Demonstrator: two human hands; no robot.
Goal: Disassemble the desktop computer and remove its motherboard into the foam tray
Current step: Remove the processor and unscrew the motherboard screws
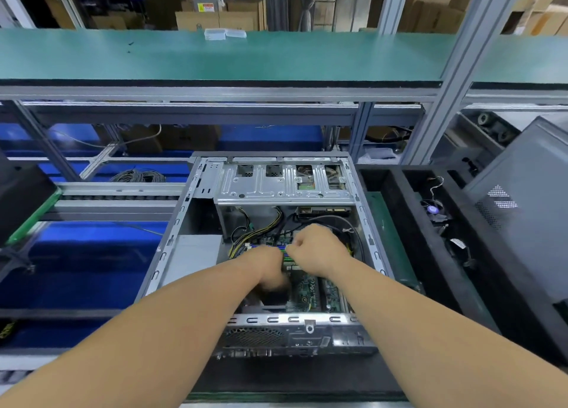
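Head view: both hands reach into the open desktop computer. The motherboard lies in the case just below them. The right hand is curled, pinching a green memory stick; the left hand is blurred, grip unclear. The black foam tray sits just right.

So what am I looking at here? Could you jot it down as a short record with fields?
Setting: workbench on an assembly line
Main object: open desktop computer case, side cover off
Motherboard: still inside the case
Left hand: down in the case, blurred, grip unclear
Right hand: fingers curled over the board; what it holds is hidden
Foam tray: black, right of the case
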